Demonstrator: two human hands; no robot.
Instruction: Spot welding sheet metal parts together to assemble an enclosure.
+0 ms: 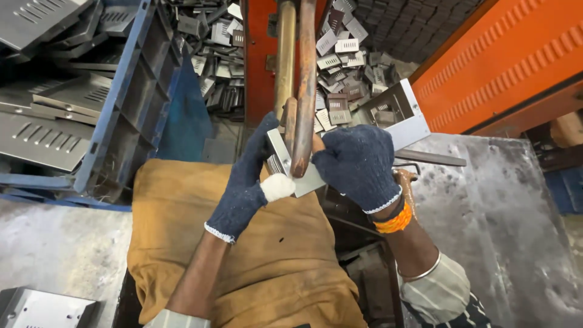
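Left hand (246, 182), in a dark knit glove with a white-tipped thumb, is closed on the left edge of a bent sheet-metal bracket (401, 118). The bracket sits at centre frame, against the copper electrode arm (303, 91) of an orange welding machine (258, 54). Right hand (358, 164), gloved alike, is closed over the bracket's middle. The part is grey, louvred and box-folded. It likely handles as light, stiff and sharp-edged; grip it by the flat flanges. More louvred pieces (340, 54) lie heaped behind.
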